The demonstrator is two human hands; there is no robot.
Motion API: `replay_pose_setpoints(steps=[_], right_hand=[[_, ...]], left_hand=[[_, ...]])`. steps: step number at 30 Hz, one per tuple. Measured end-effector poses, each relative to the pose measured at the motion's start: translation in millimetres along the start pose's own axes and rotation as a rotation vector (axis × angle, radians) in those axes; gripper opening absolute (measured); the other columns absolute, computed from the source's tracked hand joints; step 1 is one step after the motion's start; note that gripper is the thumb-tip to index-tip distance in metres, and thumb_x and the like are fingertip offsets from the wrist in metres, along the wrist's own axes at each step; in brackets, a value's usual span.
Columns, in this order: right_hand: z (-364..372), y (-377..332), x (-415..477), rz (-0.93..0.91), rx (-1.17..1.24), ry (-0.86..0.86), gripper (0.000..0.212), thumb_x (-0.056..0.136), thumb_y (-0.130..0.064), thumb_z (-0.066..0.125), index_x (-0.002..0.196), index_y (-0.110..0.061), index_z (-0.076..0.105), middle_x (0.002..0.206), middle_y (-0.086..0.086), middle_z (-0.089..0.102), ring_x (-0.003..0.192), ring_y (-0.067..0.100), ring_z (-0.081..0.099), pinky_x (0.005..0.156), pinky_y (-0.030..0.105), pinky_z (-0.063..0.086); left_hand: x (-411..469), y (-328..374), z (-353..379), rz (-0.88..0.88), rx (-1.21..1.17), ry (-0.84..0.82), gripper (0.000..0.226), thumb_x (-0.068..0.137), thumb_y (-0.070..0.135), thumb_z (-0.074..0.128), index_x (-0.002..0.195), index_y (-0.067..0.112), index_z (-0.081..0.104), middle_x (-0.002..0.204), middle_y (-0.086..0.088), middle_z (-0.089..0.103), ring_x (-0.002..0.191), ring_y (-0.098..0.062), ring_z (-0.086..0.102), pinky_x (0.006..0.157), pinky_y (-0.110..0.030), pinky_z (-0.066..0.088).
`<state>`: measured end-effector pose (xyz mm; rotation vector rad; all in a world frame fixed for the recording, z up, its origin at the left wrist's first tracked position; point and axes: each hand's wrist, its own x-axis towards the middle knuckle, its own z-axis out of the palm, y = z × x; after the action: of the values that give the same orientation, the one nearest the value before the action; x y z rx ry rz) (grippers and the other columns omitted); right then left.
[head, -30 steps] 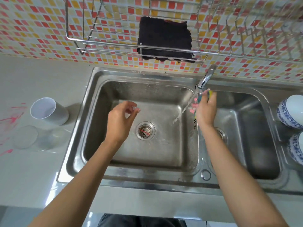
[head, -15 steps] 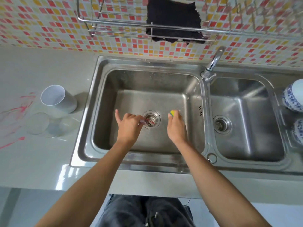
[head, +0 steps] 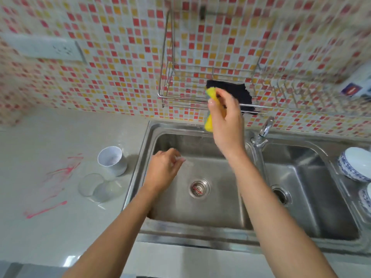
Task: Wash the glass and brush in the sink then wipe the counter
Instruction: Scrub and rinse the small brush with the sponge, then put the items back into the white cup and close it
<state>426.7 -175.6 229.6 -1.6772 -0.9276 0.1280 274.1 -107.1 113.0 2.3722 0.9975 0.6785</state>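
change: half a second back both hands were low in the sink (head: 145, 149); now the right hand (head: 226, 121) has carried the yellow sponge (head: 210, 109) up to the wire rack (head: 180, 97).
meaning: washing looks near done; the red smears (head: 57, 177) on the worktop (head: 60, 227) are not yet wiped.
right hand: fingers and thumb curled round the sponge.
left hand (head: 162, 170): over the basin, fingertips pinching something thin and pale, likely the brush (head: 181, 159); blurred.
glass (head: 94, 187): on its side on the worktop, beside the white cup (head: 112, 160).

Pale counter (head: 60, 227) with a steel sink (head: 190, 236) set into it. A white cup (head: 112, 160) stands just beside a clear glass (head: 90, 185). Red smears (head: 66, 170) mark the surface to their left.
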Motion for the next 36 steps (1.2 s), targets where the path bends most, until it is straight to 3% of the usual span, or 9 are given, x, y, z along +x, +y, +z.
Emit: replay_pose_setpoints(steps=[7,14,20,22,24,26,29,32,36], right_hand=[[53,-20,118,0.046,-0.283,-0.047,0.021,0.094,-0.031,0.058,0.092,-0.013,0.048,0.088,0.0,0.053,0.066,0.005,0.047,0.052,0.02,0.034],[100,29,146,0.166,-0.641,-0.275,0.045,0.094,-0.033,0.058,0.063,-0.024,0.028,0.083,0.009,0.037,0.058,0.017,0.044,0.05,0.025,0.04],[92,4,122,0.168,-0.706,-0.272,0.04,0.097,-0.019,0.047,0.059,-0.011,0.044,0.062,0.004,0.048,0.053,0.018,0.049,0.05,0.028,0.041],[94,-3,101,0.047,-0.632,-0.153,0.032,0.097,-0.019,0.046,0.068,-0.011,0.059,0.078,0.008,0.062,0.073,0.023,0.061,0.068,0.036,0.054],[102,-3,70,-0.148,-0.511,-0.016,0.021,0.097,-0.016,0.048,0.095,-0.01,0.069,0.119,0.007,0.063,0.115,0.022,0.056,0.101,0.027,0.042],[117,-4,31,-0.29,-0.362,0.056,0.022,0.095,-0.01,0.049,0.107,-0.007,0.068,0.132,0.006,0.057,0.128,0.018,0.046,0.105,0.006,0.022],[149,12,-24,-0.358,-0.243,0.065,0.026,0.09,0.0,0.05,0.11,-0.005,0.067,0.13,0.009,0.057,0.124,0.012,0.046,0.103,0.005,0.027],[190,37,-69,-0.255,-0.227,-0.163,0.035,0.088,0.0,0.052,0.122,-0.005,0.061,0.131,0.007,0.056,0.124,0.019,0.05,0.109,0.025,0.034],[243,67,-103,0.101,-0.289,-0.649,0.071,0.087,-0.019,0.067,0.148,-0.012,0.03,0.153,0.002,0.032,0.141,0.019,0.029,0.113,0.023,0.018]], left_hand=[[29,0,-69,-0.008,-0.028,0.049,0.018,0.091,0.028,0.066,0.099,0.012,0.067,0.087,-0.004,0.072,0.082,-0.024,0.064,0.067,-0.028,0.043],[46,-20,-101,-0.037,-0.021,0.065,0.021,0.091,0.032,0.065,0.102,0.013,0.065,0.091,-0.003,0.071,0.08,-0.018,0.062,0.068,-0.023,0.043],[45,-48,-123,-0.095,-0.031,0.074,0.021,0.091,0.033,0.064,0.105,0.016,0.065,0.093,0.002,0.068,0.081,-0.011,0.06,0.068,-0.019,0.043],[41,-66,-136,-0.125,-0.027,0.089,0.022,0.092,0.033,0.064,0.106,0.016,0.066,0.092,0.003,0.066,0.082,-0.01,0.059,0.068,-0.017,0.041],[37,-91,-149,-0.168,0.006,0.098,0.023,0.092,0.033,0.064,0.106,0.016,0.067,0.09,0.002,0.066,0.083,-0.013,0.06,0.068,-0.019,0.041],[31,-120,-158,-0.22,0.056,0.089,0.022,0.092,0.031,0.065,0.107,0.015,0.068,0.093,-0.005,0.071,0.086,-0.02,0.063,0.071,-0.024,0.044],[24,-158,-161,-0.279,0.096,0.035,0.02,0.092,0.027,0.066,0.106,0.013,0.069,0.094,-0.009,0.072,0.086,-0.024,0.064,0.072,-0.026,0.044],[20,-184,-151,-0.294,0.1,-0.019,0.017,0.09,0.025,0.067,0.102,0.013,0.07,0.091,-0.009,0.071,0.086,-0.026,0.065,0.071,-0.028,0.044],[15,-208,-131,-0.287,0.083,-0.071,0.014,0.09,0.025,0.067,0.098,0.014,0.07,0.089,-0.008,0.073,0.087,-0.028,0.065,0.075,-0.034,0.05]])
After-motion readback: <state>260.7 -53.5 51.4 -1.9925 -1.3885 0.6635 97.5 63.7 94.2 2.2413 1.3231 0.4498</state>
